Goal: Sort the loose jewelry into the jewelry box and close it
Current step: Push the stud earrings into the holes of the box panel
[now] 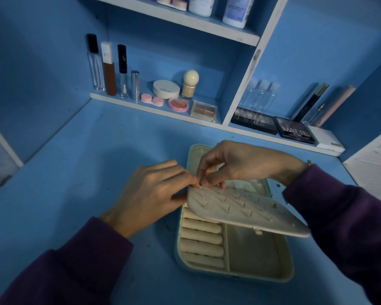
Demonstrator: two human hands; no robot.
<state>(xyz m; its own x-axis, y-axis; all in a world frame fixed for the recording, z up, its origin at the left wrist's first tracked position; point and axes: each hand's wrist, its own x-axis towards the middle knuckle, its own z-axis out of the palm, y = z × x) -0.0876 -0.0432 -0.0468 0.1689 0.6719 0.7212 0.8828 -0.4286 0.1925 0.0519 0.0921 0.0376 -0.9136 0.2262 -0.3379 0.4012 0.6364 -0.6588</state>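
Low in the frame, your purple sleeves [64,260] come in from both bottom corners. Between them, lower centre-right, the jewelry box [235,277] lies open on the blue surface [97,172], with cream ring rolls [201,241] stacked down its left side and a plain compartment [255,254] on its right.

Just above those, the earring panel [240,208], a cream flap studded with small posts, is lifted and tilted over the box. Your left hand [156,194] holds the panel's upper-left corner, its fingers curled onto the edge. Your right hand [244,164] reaches across from the right, thumb and forefinger pinched together at that same corner. Whether a tiny piece sits between them is too small to tell.

Behind your right hand the lid [195,155] lies flat on the surface. A few small dark loose pieces [278,186] lie just right of the box, near your right sleeve.

Farther back, a white shelf [141,104] crosses the middle of the frame. On it stand tall tubes [109,69] at left, then a pink lens case [152,100], a round compact [165,88] and a small palette [204,111]. To the right sit clear bottles [262,93] and a dark palette marked MATTE [295,130].
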